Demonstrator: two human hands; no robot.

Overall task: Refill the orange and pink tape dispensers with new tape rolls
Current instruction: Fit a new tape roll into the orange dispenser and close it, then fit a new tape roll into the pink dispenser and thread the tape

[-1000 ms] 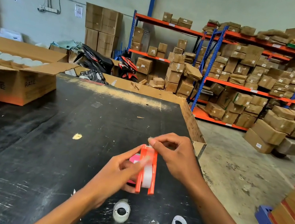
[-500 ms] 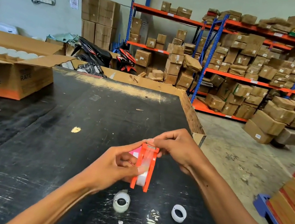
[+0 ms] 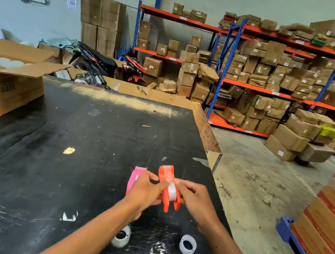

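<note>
The orange tape dispenser (image 3: 168,188) stands on edge between both my hands on the black table (image 3: 81,157), with a clear tape roll (image 3: 171,190) seated in it. My left hand (image 3: 146,192) pinches the dispenser from the left and my right hand (image 3: 195,200) grips it from the right. The pink tape dispenser (image 3: 133,180) sits just left of it, partly hidden behind my left hand. Two small white rings lie on the table nearer to me: one (image 3: 121,235) under my left forearm and one (image 3: 188,244) under my right.
An open cardboard box (image 3: 7,86) holding white rolls stands at the table's far left. The table's right edge (image 3: 214,148) drops to a concrete floor. Shelves of cartons (image 3: 280,83) line the back; stacked boxes on a blue pallet (image 3: 332,221) stand at the right.
The orange dispenser has gone from upright in the air to lower and tilted, nearer the table. My right hand moved from its top to its right side. The pink dispenser now shows more.
</note>
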